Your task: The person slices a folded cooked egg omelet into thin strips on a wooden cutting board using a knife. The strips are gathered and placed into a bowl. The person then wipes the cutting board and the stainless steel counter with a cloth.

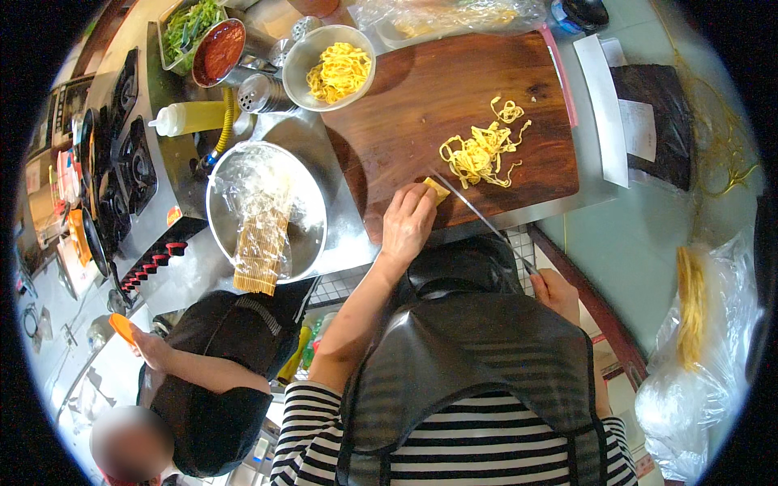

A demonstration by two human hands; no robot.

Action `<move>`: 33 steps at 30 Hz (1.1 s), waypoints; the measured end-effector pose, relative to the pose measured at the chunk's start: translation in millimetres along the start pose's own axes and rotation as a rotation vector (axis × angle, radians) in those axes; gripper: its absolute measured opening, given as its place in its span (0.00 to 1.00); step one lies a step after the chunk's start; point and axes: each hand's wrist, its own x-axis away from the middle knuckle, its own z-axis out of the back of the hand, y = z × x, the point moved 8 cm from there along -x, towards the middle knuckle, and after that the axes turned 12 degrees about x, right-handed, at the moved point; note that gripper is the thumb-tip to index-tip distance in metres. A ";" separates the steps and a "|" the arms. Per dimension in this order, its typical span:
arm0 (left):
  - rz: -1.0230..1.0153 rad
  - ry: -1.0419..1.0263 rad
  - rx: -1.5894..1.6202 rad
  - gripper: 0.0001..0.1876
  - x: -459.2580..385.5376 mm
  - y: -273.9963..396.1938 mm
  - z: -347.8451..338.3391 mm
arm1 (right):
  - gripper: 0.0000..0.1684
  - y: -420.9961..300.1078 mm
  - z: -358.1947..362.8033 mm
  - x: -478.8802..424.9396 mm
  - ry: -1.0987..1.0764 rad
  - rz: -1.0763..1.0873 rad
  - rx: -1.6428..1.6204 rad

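Note:
My left hand [411,215] presses a folded yellow sheet of food [436,189], perhaps egg, onto the near edge of the wooden cutting board [389,133]. In my right hand [554,290] is the handle of a long knife [477,211], its blade slanting up and left over the board with the tip beside the folded sheet. A loose heap of thin yellow strips [477,152] lies on the board beyond the blade. More such strips [340,70] fill part of a pale round bowl [293,88] at the board's far left corner.
Left of the board stands a metal basin [319,243] with a bamboo mat [258,252] and plastic film. Behind it are a shaker [264,94], an oil squeeze bottle [191,118] and a pot of red sauce [222,51]. Another person [206,376] stands at left near gas burners [138,155].

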 end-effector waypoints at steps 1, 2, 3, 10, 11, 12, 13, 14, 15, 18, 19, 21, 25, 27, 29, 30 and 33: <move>-0.010 -0.004 0.001 0.19 -0.1 0.5 0.5 | 0.15 0.3 -2.9 3.9 -0.008 0.000 0.008; -0.001 -0.003 0.000 0.19 -0.1 0.2 1.6 | 0.15 1.2 -6.9 7.6 -0.017 0.000 0.016; 0.007 -0.001 0.001 0.19 -0.3 0.6 1.7 | 0.15 0.7 -8.2 9.2 -0.024 -0.001 0.025; 0.006 0.009 0.002 0.19 -0.8 -0.5 1.4 | 0.15 -12.6 -1.6 7.9 0.016 0.045 0.120; 0.007 0.006 0.006 0.19 -1.0 -0.4 1.2 | 0.16 -14.5 -3.1 4.7 0.025 0.062 0.134; 0.007 0.003 0.008 0.19 -1.3 0.0 1.0 | 0.16 -16.7 -4.1 0.9 0.034 0.078 0.145; 0.007 0.000 0.010 0.19 -1.7 0.4 0.9 | 0.15 -21.9 -4.4 -4.8 0.047 0.094 0.124; 0.015 -0.008 0.001 0.18 -2.2 0.1 1.1 | 0.15 -29.0 -4.8 -11.5 0.060 0.109 0.103; 0.025 -0.014 -0.007 0.18 -2.1 -0.4 2.0 | 0.15 -33.3 -4.3 -15.2 0.071 0.124 0.085; 0.031 -0.014 0.000 0.18 -2.5 0.8 2.9 | 0.15 -32.2 -4.5 -18.0 0.048 0.113 0.075; 0.029 -0.009 0.006 0.17 -2.6 1.1 3.3 | 0.15 -28.1 -5.0 -16.5 0.031 0.106 0.108; 0.015 0.010 0.024 0.17 -2.7 1.2 2.3 | 0.15 -15.7 -5.8 -10.6 -0.004 0.091 0.173; 0.014 0.023 0.009 0.17 -0.6 -2.3 0.5 | 0.14 -16.1 -9.2 -17.0 0.067 0.154 0.068; 0.006 0.015 0.017 0.17 -2.5 1.1 1.4 | 0.14 -12.4 -14.2 -18.7 0.059 0.150 0.092; -0.012 0.017 0.001 0.17 -2.5 4.0 4.0 | 0.14 -12.9 -7.2 -19.7 0.053 0.153 0.042; -0.025 0.027 -0.015 0.17 -1.3 5.0 5.1 | 0.15 -12.2 -3.5 -20.2 0.051 0.153 0.021; -0.033 0.015 -0.024 0.17 0.6 4.6 5.1 | 0.14 15.2 -5.3 -18.7 0.032 -0.046 -0.074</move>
